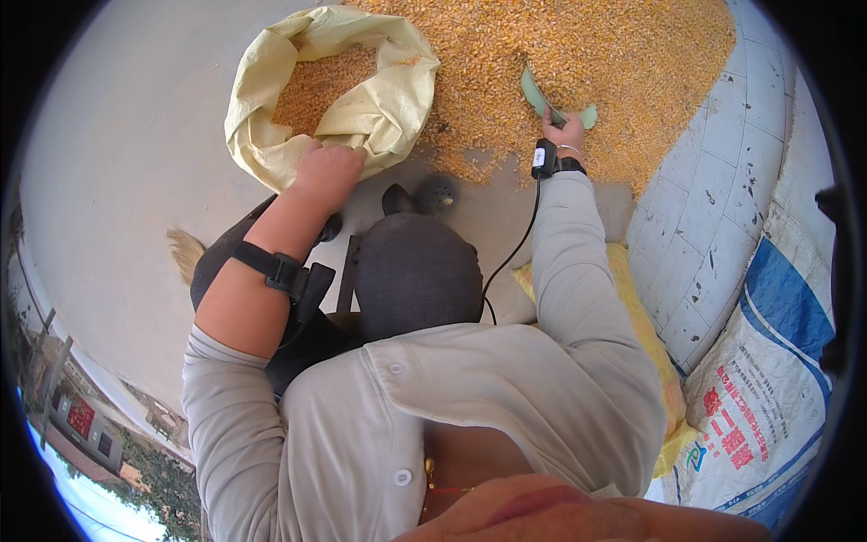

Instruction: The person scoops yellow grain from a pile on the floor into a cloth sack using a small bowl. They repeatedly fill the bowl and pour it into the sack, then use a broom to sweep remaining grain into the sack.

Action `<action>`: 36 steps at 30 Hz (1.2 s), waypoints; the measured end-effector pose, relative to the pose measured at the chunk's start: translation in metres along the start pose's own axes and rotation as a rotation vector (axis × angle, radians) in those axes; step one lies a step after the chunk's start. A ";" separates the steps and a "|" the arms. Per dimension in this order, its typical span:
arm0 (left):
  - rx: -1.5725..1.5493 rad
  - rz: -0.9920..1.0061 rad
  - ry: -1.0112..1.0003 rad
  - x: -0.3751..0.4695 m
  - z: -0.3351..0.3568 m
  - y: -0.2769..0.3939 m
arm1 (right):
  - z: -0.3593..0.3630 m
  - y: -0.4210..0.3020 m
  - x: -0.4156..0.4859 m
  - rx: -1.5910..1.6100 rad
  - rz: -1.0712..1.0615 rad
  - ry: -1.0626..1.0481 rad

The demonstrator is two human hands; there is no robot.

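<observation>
My left hand (pixel 328 169) grips the near rim of a pale yellow woven sack (pixel 386 125). The sack's mouth is wide, its edge rolled outward, and corn kernels (pixel 318 88) lie inside. In my right hand (pixel 565 132) is a pale green curved scoop (pixel 534 91), probably plastic. Its far end touches a large heap of loose corn kernels (pixel 630 81) to the right of the sack. My fingers hide part of the scoop.
White wall tiles (pixel 711 162) border the heap on the right. A yellow woven sack (pixel 637 318) lies beside my right arm, and a white and blue printed sack (pixel 758 379) is farther right. Straw-coloured bristles (pixel 184 254) show on the concrete floor (pixel 135 135). A black cable (pixel 515 251) hangs from my right wrist.
</observation>
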State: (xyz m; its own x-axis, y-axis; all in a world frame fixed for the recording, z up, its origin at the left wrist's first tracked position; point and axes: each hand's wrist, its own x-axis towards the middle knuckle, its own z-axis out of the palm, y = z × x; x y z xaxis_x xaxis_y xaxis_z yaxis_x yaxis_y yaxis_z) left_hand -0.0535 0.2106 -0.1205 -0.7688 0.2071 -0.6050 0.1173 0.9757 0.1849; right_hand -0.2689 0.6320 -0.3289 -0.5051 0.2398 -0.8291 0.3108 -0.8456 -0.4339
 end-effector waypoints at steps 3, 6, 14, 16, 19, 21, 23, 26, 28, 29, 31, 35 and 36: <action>-0.008 -0.016 0.015 -0.001 -0.001 0.002 | 0.004 0.014 -0.007 -0.002 -0.072 -0.025; 0.006 -0.017 0.025 -0.002 0.000 0.004 | 0.003 0.014 -0.025 -0.033 -0.109 -0.172; 0.057 0.024 0.125 -0.007 0.002 0.002 | 0.014 0.002 -0.082 -0.119 -0.076 -0.341; 0.055 0.017 0.141 -0.009 0.002 0.002 | 0.018 0.006 -0.098 -0.129 -0.109 -0.324; 0.053 0.025 0.140 -0.013 0.002 0.000 | 0.023 0.018 -0.131 -0.255 -0.132 -0.509; 0.066 0.029 0.139 -0.016 0.001 -0.002 | 0.032 0.029 -0.153 -0.372 -0.094 -0.513; 0.096 0.030 0.141 -0.019 0.000 -0.001 | 0.039 0.043 -0.176 -0.458 -0.065 -0.530; 0.095 -0.002 0.133 -0.023 -0.002 0.000 | 0.059 0.072 -0.201 -0.543 -0.018 -0.703; 0.075 -0.015 0.139 -0.025 -0.004 -0.001 | 0.076 0.095 -0.214 -0.643 -0.014 -0.757; 0.069 -0.018 0.139 -0.026 -0.005 -0.001 | 0.086 0.108 -0.220 -0.734 -0.059 -0.745; 0.066 -0.005 0.104 -0.026 -0.006 -0.002 | 0.109 0.135 -0.234 -0.931 -0.096 -0.786; 0.052 -0.012 0.107 -0.026 -0.007 -0.007 | 0.162 0.191 -0.265 -1.646 -0.452 -0.817; 0.043 -0.016 0.121 -0.026 -0.007 -0.007 | 0.172 0.201 -0.276 -1.895 -0.583 -0.784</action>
State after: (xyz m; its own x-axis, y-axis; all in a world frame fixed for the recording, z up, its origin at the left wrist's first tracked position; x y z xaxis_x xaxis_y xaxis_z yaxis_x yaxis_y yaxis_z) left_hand -0.0386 0.1979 -0.1008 -0.8406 0.1840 -0.5094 0.1295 0.9815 0.1409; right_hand -0.2059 0.3137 -0.1268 -0.8095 -0.3914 -0.4376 0.0104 0.7357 -0.6773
